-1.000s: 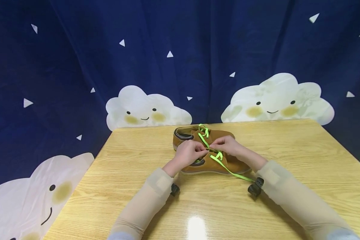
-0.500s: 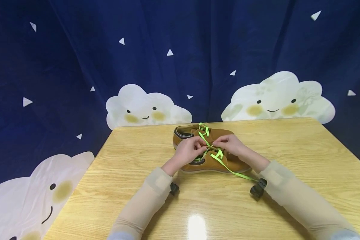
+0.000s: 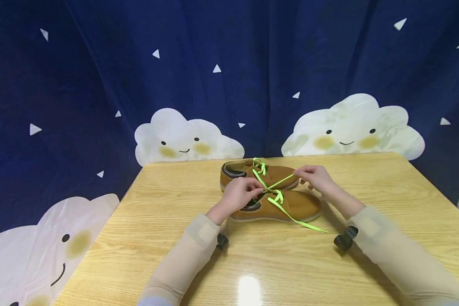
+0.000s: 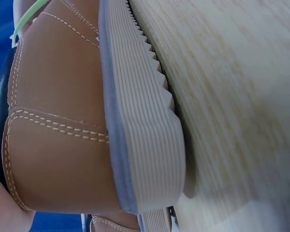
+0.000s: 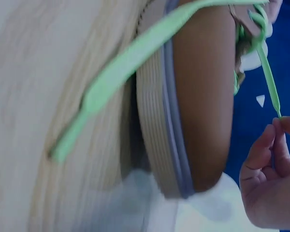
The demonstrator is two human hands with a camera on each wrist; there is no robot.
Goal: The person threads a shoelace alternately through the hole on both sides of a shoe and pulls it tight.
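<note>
The nearer brown shoe (image 3: 302, 204) lies with its toe to the right, its neon green laces partly threaded. My right hand (image 3: 316, 178) pinches the tip of one shoelace (image 3: 282, 181), pulled taut up and right from the eyelets; the right wrist view shows the pinch on the shoelace (image 5: 268, 79). With thumb and fingers, my left hand (image 3: 238, 195) grips the far eyelet flap of that shoe at its opening. The other lace end (image 3: 304, 223) trails over the near side onto the table. In the left wrist view the shoe's heel (image 4: 63, 164) hides most of the hand.
A matching brown shoe (image 3: 281, 171) with green laces stands right behind the nearer one. Both rest on a wooden table (image 3: 168, 187). A dark blue curtain (image 3: 199, 34) with white clouds hangs behind the table's far edge.
My right hand has moved away from the eyelets, to the right and slightly up, drawing the shoelace out straight. The left hand has stayed at the shoe's opening.
</note>
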